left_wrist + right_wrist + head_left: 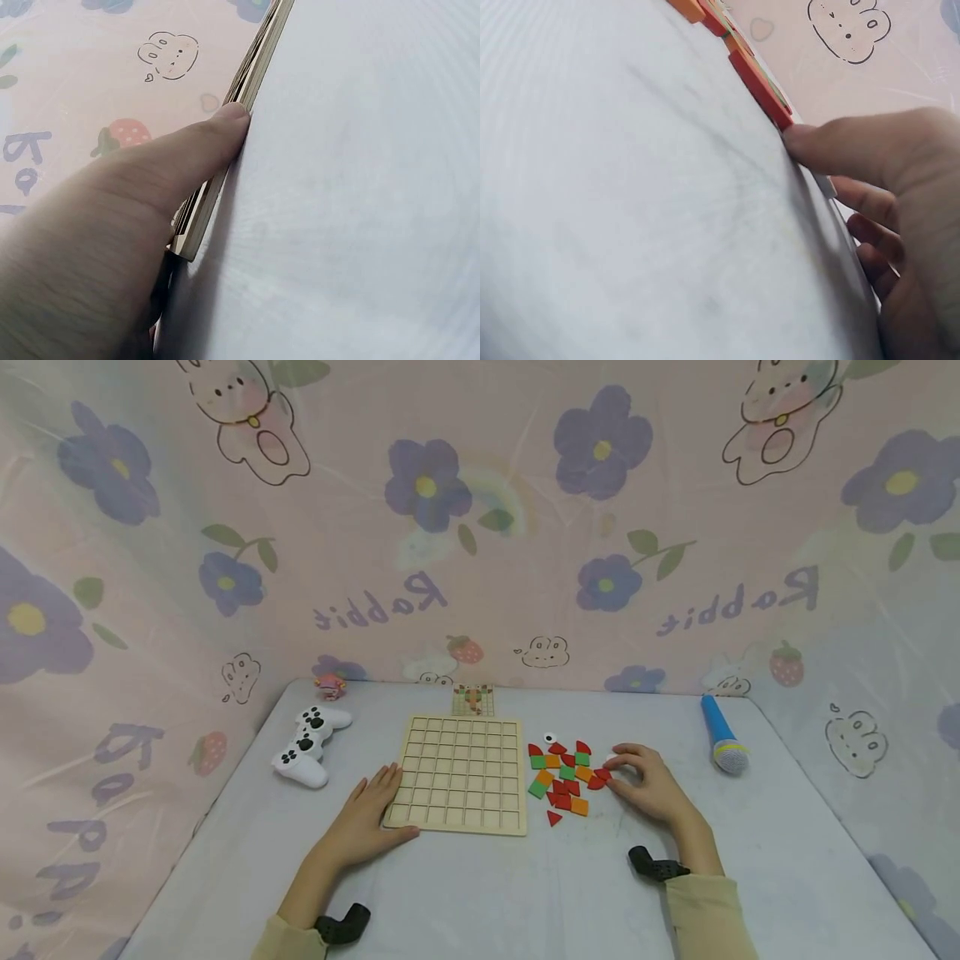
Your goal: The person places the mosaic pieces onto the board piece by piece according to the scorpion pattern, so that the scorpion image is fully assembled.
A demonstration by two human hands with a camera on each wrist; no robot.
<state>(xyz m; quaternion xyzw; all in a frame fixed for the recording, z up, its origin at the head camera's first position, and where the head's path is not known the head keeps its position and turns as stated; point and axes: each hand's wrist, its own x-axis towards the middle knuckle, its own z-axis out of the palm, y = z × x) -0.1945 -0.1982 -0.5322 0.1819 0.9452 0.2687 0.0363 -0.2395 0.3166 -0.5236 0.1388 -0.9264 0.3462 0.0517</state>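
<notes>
A square wooden grid board (459, 832) lies flat on the table. My left hand (365, 814) rests on its near left corner, fingers along the left side and thumb against the front edge. In the left wrist view the thumb (180, 161) presses on the board's edge (259, 71). Right of the board lie several red, green and orange pieces (567, 772). At their right side my right hand (651, 783) pinches a red piece (602, 774) between thumb and index finger. The right wrist view has the thumb (855, 146) at a red piece's end (761, 90), its index fingertip hidden.
A small patterned card (473, 700) lies behind the board. A white game controller (309, 745) and a pink figurine (330, 686) are at the left. A blue toy microphone (722, 731) lies at the right. A white disc with a black centre (550, 738) sits behind the pieces.
</notes>
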